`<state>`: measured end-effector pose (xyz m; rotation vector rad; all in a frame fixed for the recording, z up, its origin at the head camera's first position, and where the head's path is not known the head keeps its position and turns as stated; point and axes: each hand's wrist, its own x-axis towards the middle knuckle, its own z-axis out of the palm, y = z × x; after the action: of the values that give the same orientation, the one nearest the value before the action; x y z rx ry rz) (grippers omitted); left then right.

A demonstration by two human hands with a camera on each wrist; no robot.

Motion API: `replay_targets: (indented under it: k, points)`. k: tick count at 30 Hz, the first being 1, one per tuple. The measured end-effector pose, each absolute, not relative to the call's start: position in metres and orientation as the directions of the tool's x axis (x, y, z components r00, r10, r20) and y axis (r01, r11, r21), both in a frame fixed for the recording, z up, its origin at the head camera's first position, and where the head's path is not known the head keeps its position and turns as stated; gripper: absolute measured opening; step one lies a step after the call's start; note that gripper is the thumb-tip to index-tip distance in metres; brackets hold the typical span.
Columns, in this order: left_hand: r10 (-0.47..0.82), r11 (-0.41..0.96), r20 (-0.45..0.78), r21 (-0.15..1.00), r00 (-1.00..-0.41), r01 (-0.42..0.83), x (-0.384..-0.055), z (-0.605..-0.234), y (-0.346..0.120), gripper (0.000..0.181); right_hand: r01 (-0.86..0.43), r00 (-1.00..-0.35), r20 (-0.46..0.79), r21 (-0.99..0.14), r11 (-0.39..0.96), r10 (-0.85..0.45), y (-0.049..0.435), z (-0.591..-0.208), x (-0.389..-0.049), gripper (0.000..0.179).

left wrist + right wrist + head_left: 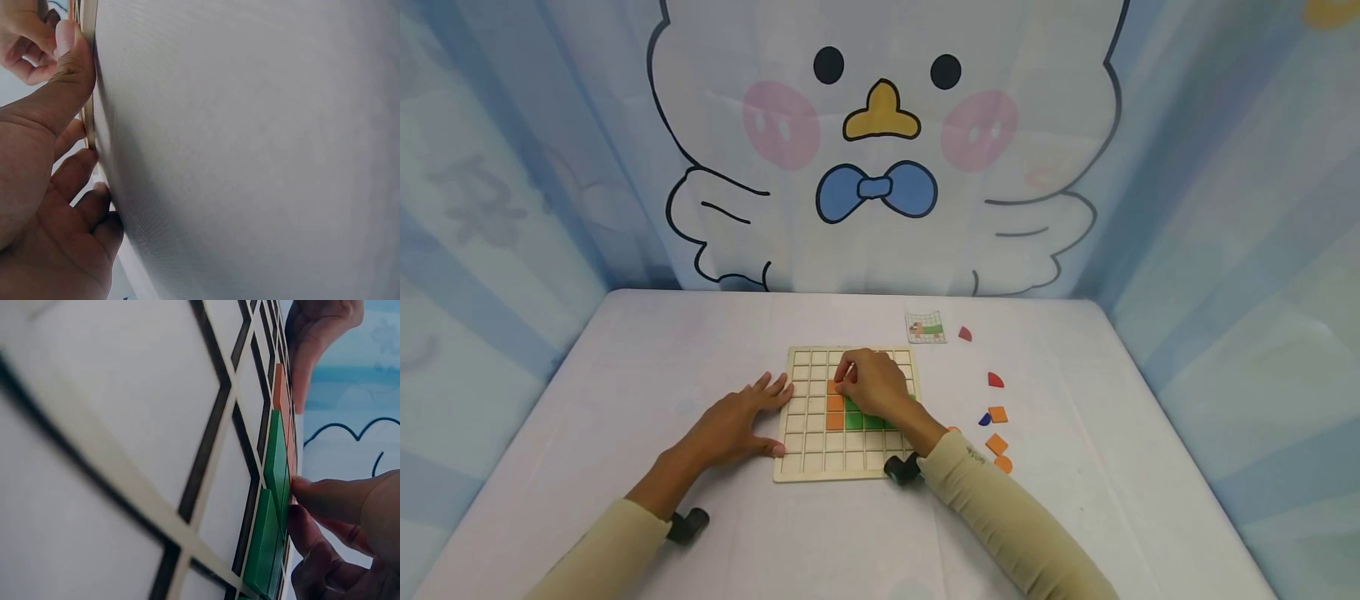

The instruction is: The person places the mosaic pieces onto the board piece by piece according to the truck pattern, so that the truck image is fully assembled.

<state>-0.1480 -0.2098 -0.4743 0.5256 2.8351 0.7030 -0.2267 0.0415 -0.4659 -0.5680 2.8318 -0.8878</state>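
A wooden grid board (808, 467) lies on the table, with orange square tiles (835, 412) stacked in one column and green tiles (854, 419) to their right. My left hand (737, 422) is spread at the board's left side, its thumb and fingertips touching the edge; the left wrist view has the thumb (65, 75) along that edge. Over the upper middle of the grid, my right hand (874, 385) pinches the topmost orange tile (831, 387) at its cell. In the right wrist view the thumb tip sits against the orange row (282, 394), and green tiles (262, 550) stand nearer.
Right of the board are a small picture card (926, 327), red quarter-circle pieces (995, 380), a dark blue piece (985, 419), orange squares (997, 414) and an orange round piece (1003, 463). My right forearm crosses the board's lower right corner. A printed curtain (880, 250) hangs behind the table.
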Motion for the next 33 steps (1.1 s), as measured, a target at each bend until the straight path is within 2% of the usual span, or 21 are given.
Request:
replay_targets:
  k: [14,33]
  points:
    - [0.362,0.834,-0.084,0.474,-0.929,0.282,-0.147,-0.473,-0.208,0.102,-0.302,-0.934,0.043,-0.631,0.715,-0.356,0.067,-0.454,-0.220,0.009]
    - [0.363,0.834,-0.084,0.472,-0.928,0.284,-0.148,-0.473,-0.206,0.102,-0.143,-0.988,0.039,-0.601,0.787,-0.150,0.126,-0.452,-0.244,0.012]
